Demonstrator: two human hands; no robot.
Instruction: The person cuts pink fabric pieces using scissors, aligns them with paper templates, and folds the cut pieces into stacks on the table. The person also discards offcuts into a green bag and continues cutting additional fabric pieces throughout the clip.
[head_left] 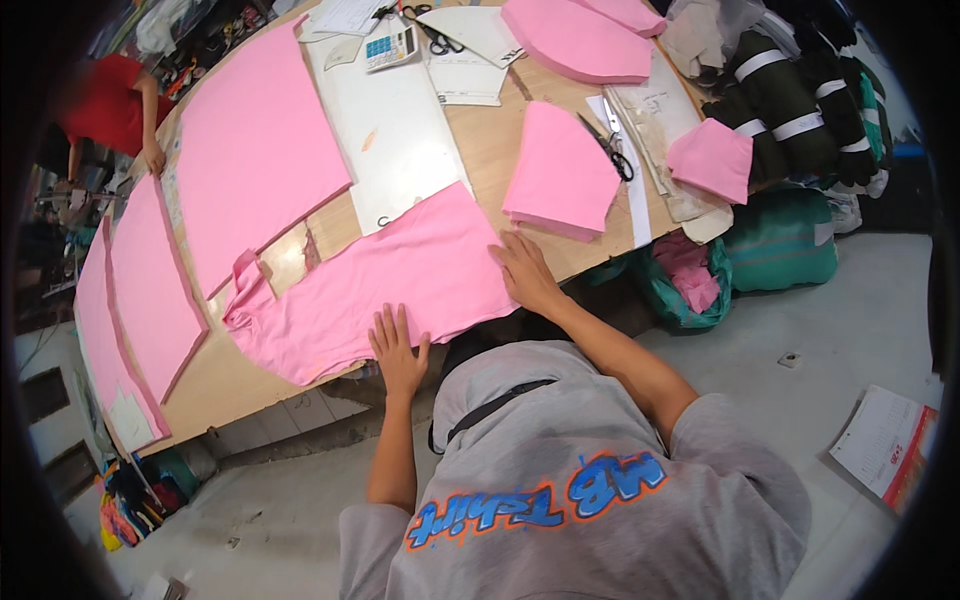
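Pink, elongated, wrinkled cloth point(380, 270) lies on the light-brown wooden surface point(215, 385) beneath your open, flat left fingers point(402, 322) and loosely extended right fingers point(512, 252), probably light, soft and easily creased, so you'd best pinch its near edge between them.

Bold blue lettering point(537, 503) edged in orange crosses the grey shirt point(590, 430). A single black character marks the lower edge of the long white card point(390, 130); large red print stands on the red-and-white sheet point(885, 448) on the floor point(790, 310). Writing on the pale paper point(655, 100) beside the scissors point(612, 150) is too faint to read.
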